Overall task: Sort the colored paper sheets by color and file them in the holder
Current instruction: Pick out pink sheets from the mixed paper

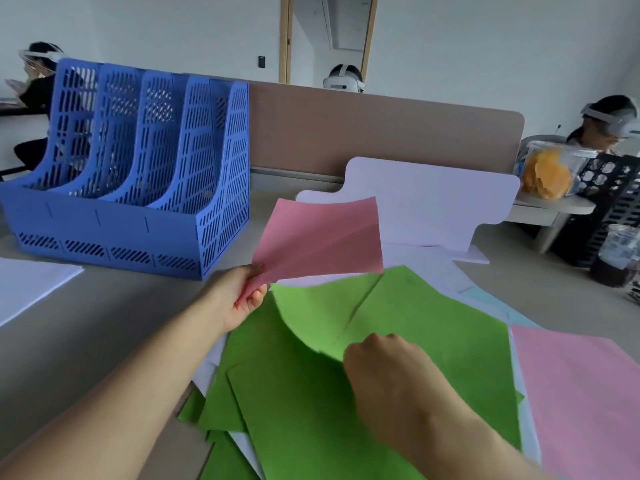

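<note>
1. A blue plastic holder (138,188) stands at the far left of the pale, matte surface (104,323). Its walls are perforated with slanted slots, and it is divided into upright compartments with curved front edges. No paper can be made out in any compartment.
2. A pink sheet (322,240), thin and creased along a diagonal, is held in the air between the holder and a white board (433,202) with rounded corners that stands behind it.
3. The pink sheet's near corner is pinched by the left hand (242,296), with the thumb on top and the fingers curled beneath.
4. Overlapping green sheets (294,410) are spread at the near middle of the surface, and white paper shows at their edges.
5. The top green sheet (433,327) is creased, and its near-left edge is bent upward.
6. That raised edge is gripped by the right hand (384,362). The hand is seen from the back with its fingers curled, and the fingertips are hidden.
7. A second pink sheet (581,393) lies flat to the right of the green ones, and a light blue sheet (498,303) shows beyond it.
8. A stack of white sheets (31,285) lies at the left edge, in front of the holder.
9. A clear jar (547,174) with orange contents and a black lattice crate (609,188) are seen at the far right, beyond a tan partition (381,133).
</note>
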Action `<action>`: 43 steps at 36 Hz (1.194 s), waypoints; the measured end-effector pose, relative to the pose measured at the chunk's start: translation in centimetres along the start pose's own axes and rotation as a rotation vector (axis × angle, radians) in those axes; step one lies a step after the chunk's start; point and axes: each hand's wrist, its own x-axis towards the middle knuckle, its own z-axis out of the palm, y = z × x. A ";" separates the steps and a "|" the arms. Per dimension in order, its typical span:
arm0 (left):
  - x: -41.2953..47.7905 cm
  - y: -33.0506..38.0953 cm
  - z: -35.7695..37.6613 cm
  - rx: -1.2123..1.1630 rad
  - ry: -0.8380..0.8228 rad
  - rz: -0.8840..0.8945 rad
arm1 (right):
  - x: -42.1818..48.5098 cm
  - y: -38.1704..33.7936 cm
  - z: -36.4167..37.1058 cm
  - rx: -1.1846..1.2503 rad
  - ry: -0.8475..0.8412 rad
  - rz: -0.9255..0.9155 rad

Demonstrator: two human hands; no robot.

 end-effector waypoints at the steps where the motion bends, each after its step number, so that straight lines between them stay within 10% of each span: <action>1: 0.0 -0.2 0.0 0.028 0.009 0.019 | -0.4 -0.4 0.4 0.030 0.009 -0.029; 14: -1.4 -1.2 1.2 0.242 0.007 0.128 | 1.2 10.1 0.7 1.420 -0.221 0.169; 20: -2.0 -1.7 2.0 0.463 -0.093 0.243 | 3.2 11.8 3.3 1.907 0.008 0.322; 29: 0.4 -2.3 2.4 1.033 -0.073 0.500 | 4.4 15.0 5.1 1.719 0.483 0.753; 43: 2.5 -0.7 7.6 1.496 -0.183 0.262 | 4.4 15.8 6.6 1.814 0.742 0.937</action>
